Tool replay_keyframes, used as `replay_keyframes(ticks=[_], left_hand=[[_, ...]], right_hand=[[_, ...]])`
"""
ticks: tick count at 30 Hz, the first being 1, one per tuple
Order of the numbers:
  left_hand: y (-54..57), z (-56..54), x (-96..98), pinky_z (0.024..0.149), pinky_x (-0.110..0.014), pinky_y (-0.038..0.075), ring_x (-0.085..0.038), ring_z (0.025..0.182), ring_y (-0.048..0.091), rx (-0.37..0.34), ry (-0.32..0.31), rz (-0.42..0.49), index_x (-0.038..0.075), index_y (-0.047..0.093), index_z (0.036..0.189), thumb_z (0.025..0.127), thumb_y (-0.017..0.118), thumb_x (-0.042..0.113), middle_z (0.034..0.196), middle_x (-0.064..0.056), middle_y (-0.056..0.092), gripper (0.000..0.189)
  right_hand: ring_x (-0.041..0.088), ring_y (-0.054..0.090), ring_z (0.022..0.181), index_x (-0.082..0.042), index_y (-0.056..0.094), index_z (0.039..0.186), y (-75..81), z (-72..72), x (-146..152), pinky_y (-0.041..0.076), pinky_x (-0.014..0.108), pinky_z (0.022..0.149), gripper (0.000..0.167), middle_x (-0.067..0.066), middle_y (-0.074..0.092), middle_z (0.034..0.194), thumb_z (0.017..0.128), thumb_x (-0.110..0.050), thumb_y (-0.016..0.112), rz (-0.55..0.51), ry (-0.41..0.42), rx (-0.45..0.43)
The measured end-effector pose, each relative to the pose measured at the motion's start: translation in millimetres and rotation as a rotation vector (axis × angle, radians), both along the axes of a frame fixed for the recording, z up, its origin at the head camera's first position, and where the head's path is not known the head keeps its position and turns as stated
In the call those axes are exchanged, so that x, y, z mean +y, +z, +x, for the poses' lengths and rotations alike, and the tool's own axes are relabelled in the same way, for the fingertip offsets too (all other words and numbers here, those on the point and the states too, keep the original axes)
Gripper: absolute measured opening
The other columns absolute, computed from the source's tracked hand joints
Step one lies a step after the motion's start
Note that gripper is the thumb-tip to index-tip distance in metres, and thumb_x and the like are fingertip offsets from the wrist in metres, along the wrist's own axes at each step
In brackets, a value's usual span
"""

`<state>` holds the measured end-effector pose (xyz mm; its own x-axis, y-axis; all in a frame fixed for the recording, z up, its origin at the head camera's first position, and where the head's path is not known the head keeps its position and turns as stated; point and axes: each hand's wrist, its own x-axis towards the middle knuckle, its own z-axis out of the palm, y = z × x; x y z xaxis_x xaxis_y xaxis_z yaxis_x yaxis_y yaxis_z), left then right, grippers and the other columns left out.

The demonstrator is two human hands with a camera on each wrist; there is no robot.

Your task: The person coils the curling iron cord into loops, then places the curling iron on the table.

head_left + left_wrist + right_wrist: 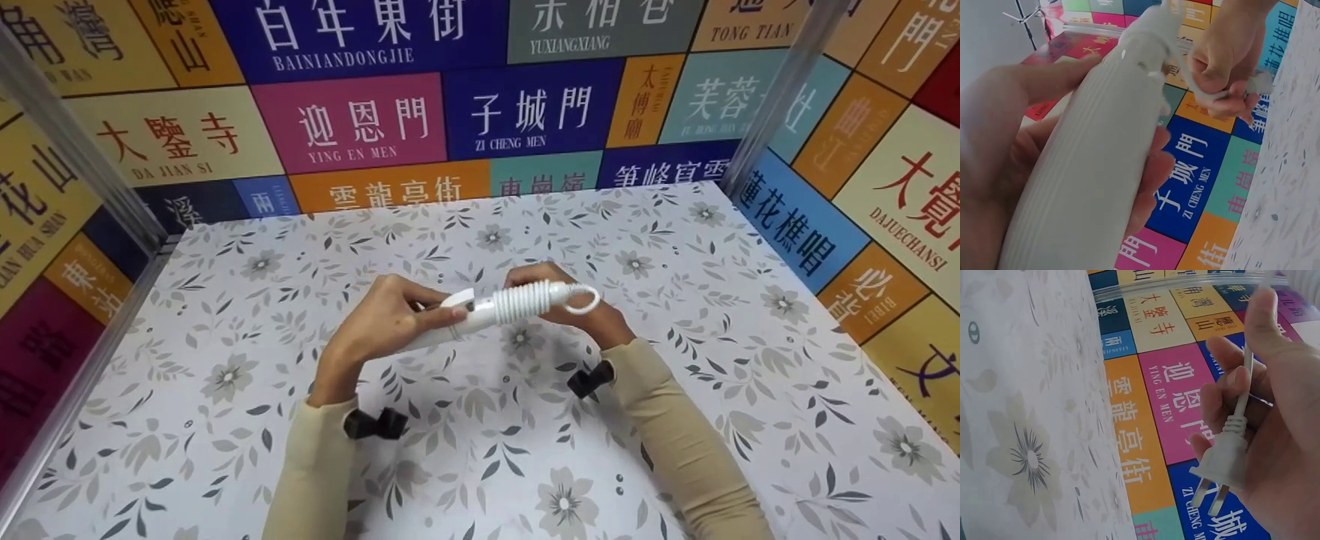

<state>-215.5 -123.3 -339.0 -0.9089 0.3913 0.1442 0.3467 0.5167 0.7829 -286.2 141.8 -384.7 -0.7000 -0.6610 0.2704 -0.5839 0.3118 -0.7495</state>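
Note:
A white stick-shaped electric appliance is held up over the table, tilted with its right end higher. My left hand grips its smooth, faintly ribbed body, the thumb along one side and fingers curled round the other. Toward the right end, white cord is wound in tight coils, and a small loop sticks out beyond them. Behind that end is my right hand, partly hidden in the head view. Its curled fingers hold the power cord, with the two-pin plug hanging below them.
The table has a white cover printed with grey flowers and leaves. Colourful panels with Chinese lettering stand behind it and along both sides, with metal posts at the corners. Black wrist mounts sit at both cuffs.

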Motion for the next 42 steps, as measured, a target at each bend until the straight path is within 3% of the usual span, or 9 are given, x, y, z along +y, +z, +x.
replay_keyframes(ticks=[2, 6, 12, 23, 28, 36, 42], left_hand=[[-1.1, 0.2, 1.3, 0.060, -0.032, 0.053, -0.015, 0.063, 0.062, 0.004, -0.069, -0.021, 0.015, 0.079, 0.108, 0.087, 0.076, 0.036, 0.091, -0.005, 0.079, 0.030], [-3.5, 0.2, 3.4, 0.057, -0.030, 0.049, -0.012, 0.057, 0.056, 0.009, -0.132, -0.064, 0.014, 0.078, 0.108, 0.087, 0.076, 0.035, 0.091, -0.003, 0.079, 0.030], [-7.0, -1.5, 4.4, 0.053, -0.026, 0.043, -0.010, 0.053, 0.050, 0.008, -0.114, -0.116, 0.014, 0.079, 0.106, 0.087, 0.077, 0.035, 0.083, 0.001, 0.077, 0.028], [-10.8, 0.1, 11.1, 0.045, -0.023, 0.025, -0.007, 0.044, 0.032, 0.006, -0.128, -0.215, 0.018, 0.082, 0.100, 0.086, 0.077, 0.040, 0.056, 0.007, 0.060, 0.026], [-14.0, -2.1, 12.4, 0.044, -0.024, 0.024, -0.007, 0.044, 0.031, -0.003, -0.079, -0.233, 0.019, 0.083, 0.096, 0.086, 0.078, 0.039, 0.051, 0.008, 0.049, 0.023], [-20.0, -7.3, 11.6, 0.046, -0.024, 0.028, -0.008, 0.046, 0.035, -0.002, 0.004, -0.258, 0.017, 0.082, 0.096, 0.086, 0.077, 0.040, 0.053, 0.008, 0.050, 0.025], [-20.2, -9.5, 11.8, 0.045, -0.025, 0.022, -0.008, 0.045, 0.027, 0.011, 0.080, -0.276, 0.018, 0.077, 0.072, 0.086, 0.076, 0.043, 0.048, 0.008, 0.034, 0.029]], right_hand=[[0.008, 0.046, 0.062, 0.001, 0.066, 0.076, 2.4, 1.1, 2, 0.041, 0.023, 0.062, 0.013, 0.004, 0.062, 0.070, 0.089, -0.001, 0.066, -0.051, 0.005, -0.043], [0.007, 0.050, 0.061, -0.005, 0.070, 0.072, 2.8, -2.1, 7, 0.044, 0.021, 0.063, 0.018, -0.008, 0.063, 0.068, 0.086, -0.013, 0.077, -0.001, -0.104, -0.138], [0.011, 0.054, 0.066, -0.012, 0.074, 0.078, 6.9, -4.6, 11, 0.046, 0.024, 0.064, 0.019, -0.004, 0.067, 0.075, 0.081, -0.028, 0.084, 0.039, -0.149, -0.123], [0.013, 0.051, 0.072, -0.014, 0.074, 0.084, 18.2, 5.4, 10, 0.045, 0.028, 0.070, 0.015, -0.004, 0.064, 0.081, 0.090, -0.027, 0.076, 0.102, -0.064, -0.104], [0.014, 0.049, 0.070, -0.012, 0.075, 0.090, 26.7, 10.7, 10, 0.043, 0.027, 0.068, 0.015, -0.001, 0.062, 0.082, 0.095, -0.025, 0.070, 0.149, -0.056, -0.067], [0.014, 0.054, 0.074, -0.011, 0.077, 0.094, 26.6, 10.4, 8, 0.045, 0.029, 0.069, 0.019, 0.003, 0.067, 0.086, 0.098, -0.026, 0.065, 0.197, -0.061, -0.023], [0.014, 0.056, 0.076, -0.011, 0.078, 0.099, 28.7, 13.9, 4, 0.047, 0.028, 0.070, 0.021, 0.005, 0.071, 0.091, 0.099, -0.027, 0.064, 0.207, -0.048, 0.019]])
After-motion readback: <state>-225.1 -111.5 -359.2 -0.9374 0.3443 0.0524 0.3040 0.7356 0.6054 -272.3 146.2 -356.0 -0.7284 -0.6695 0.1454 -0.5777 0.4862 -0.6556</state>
